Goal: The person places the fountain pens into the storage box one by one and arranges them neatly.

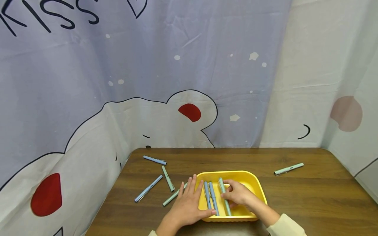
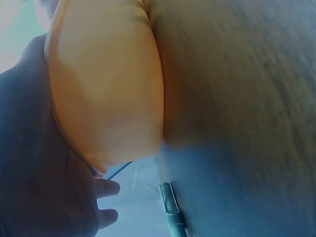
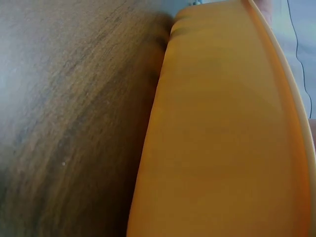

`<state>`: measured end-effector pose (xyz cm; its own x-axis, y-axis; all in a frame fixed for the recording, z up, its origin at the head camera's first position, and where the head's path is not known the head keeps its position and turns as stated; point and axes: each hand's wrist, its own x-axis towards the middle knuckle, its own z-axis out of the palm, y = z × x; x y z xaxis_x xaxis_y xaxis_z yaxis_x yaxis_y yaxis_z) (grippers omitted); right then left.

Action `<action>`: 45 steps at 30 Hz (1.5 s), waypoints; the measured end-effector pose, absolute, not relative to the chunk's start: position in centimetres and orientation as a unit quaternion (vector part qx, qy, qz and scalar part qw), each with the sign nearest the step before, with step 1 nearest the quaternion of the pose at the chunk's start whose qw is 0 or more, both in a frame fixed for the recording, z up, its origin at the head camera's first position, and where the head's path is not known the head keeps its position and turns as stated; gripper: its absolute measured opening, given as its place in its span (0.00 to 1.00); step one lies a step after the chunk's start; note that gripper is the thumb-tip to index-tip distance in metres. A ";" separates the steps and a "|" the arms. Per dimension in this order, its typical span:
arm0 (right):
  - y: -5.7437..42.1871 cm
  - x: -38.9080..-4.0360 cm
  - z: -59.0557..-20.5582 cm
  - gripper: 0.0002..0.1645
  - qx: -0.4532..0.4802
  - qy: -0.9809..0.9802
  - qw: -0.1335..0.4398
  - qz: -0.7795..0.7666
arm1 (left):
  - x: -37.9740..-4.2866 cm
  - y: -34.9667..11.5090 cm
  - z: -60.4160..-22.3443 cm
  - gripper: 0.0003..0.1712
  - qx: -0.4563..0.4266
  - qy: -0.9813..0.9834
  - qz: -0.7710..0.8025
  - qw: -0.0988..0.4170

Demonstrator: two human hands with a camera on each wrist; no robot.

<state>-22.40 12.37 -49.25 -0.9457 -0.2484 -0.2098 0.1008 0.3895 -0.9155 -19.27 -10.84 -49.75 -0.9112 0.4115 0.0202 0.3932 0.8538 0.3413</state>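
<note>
In the head view a yellow plastic tray [image 1: 230, 218] sits near the table's front edge. My right hand [image 1: 240, 194] reaches inside it and pinches a light green pen [image 1: 227, 207] between thumb and fingers. Left of that pen, two blue pens, one at the left [image 1: 207, 196] and one beside it [image 1: 214, 198], lie side by side in the tray. Fingers spread, my left hand [image 1: 188, 206] rests over the tray's left rim. Another green pen [image 1: 171, 199] lies partly hidden beneath its fingers. Both wrist views show mostly the tray's outer wall [image 2: 108, 89].
On the wooden table [image 1: 310, 200], a blue pen [image 1: 155, 160], a green pen [image 1: 168, 178] and another blue pen [image 1: 148, 188] lie left of the tray. Far right lies one green pen [image 1: 288, 168]. A printed curtain [image 1: 230, 82] hangs behind the table.
</note>
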 end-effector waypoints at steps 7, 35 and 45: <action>12.1 -22.4 -49.4 0.37 -0.045 0.825 0.168 -0.538 | -19.3 -10.8 -49.8 0.65 0.211 0.962 0.173 0.024; 10.7 -22.9 -49.8 0.36 -0.025 0.850 0.178 -0.495 | -19.4 -10.9 -49.7 0.65 0.213 0.960 0.180 0.033; 10.2 -23.3 -50.1 0.36 -0.039 0.875 0.162 -0.455 | -19.4 -10.9 -49.6 0.64 0.211 0.960 0.184 0.030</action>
<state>-23.28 10.16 -50.14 -0.9447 -0.2150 -0.2476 0.0792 0.5832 -0.8085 -19.36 -10.88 -49.62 -0.9095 0.4152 0.0194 0.3930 0.8436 0.3659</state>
